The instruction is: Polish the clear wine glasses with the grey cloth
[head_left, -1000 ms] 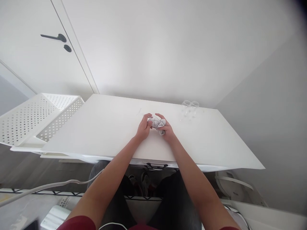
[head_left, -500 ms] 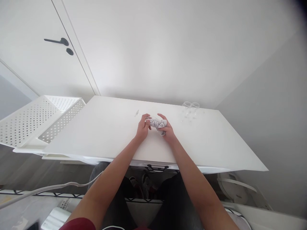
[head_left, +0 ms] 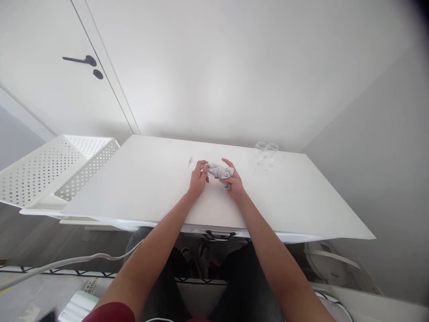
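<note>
Both of my hands meet over the middle of the white table (head_left: 140,188). My left hand (head_left: 197,180) is closed on the thin stem of a clear stemmed glass (head_left: 191,162), which lies sideways with its round foot pointing left. My right hand (head_left: 235,183) is closed on a crumpled grey cloth (head_left: 221,171) bunched around the bowl end of the glass. The cloth and my fingers hide the bowl.
Two more clear glasses (head_left: 266,152) stand near the table's far edge, to the right of my hands. A white perforated basket (head_left: 50,165) sits off the table's left side. A white door with a black handle (head_left: 80,59) is behind it. A grey cable (head_left: 67,261) runs below the table.
The glass's foot has come into sight left of my left hand, which has shifted a little along the stem. The right hand keeps the cloth in the same spot.
</note>
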Tool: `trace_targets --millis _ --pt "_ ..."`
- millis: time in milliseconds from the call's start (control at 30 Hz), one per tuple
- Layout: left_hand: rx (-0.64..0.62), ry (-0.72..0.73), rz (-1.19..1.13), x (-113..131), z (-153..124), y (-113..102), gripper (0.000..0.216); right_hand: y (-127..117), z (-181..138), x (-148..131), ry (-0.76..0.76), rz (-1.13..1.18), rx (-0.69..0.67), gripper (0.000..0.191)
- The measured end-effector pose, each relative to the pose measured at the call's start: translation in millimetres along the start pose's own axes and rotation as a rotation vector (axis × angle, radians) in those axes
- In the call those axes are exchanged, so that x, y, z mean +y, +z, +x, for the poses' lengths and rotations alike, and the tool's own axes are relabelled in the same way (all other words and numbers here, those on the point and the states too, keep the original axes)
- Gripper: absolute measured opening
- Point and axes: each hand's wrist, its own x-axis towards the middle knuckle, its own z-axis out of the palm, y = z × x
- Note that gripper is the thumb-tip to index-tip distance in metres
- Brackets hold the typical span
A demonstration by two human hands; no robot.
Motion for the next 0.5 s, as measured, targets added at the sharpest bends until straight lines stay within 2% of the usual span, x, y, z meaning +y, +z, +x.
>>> trace_targets --millis 100,200,267,367,500 --pt "-0.099 0.039 0.030 1.2 -0.8 -0.6 0.036 5.6 -2.5 1.3 0.003 -0.102 -0.099 0.089" --pt "-0.117 0.055 -0.023 3.7 -1.9 -0.2 0.037 6.8 -2.0 -0.1 0.054 -0.023 -0.186 0.093" --pt "-0.097 0.057 -0.053 4.6 -1.7 0.8 0.039 3.2 -0.3 -1.9 0.071 0.065 -0.152 0.089" --pt "-0.034 0.016 -0.036 3.6 -0.1 1.8 0.039 -1.8 1.2 -3.5 0.040 0.123 -0.028 0.075" --pt "-0.003 -0.062 0.013 1.6 1.8 1.5 0.040 1.7 0.1 -2.6 -0.016 0.001 0.004 0.063"
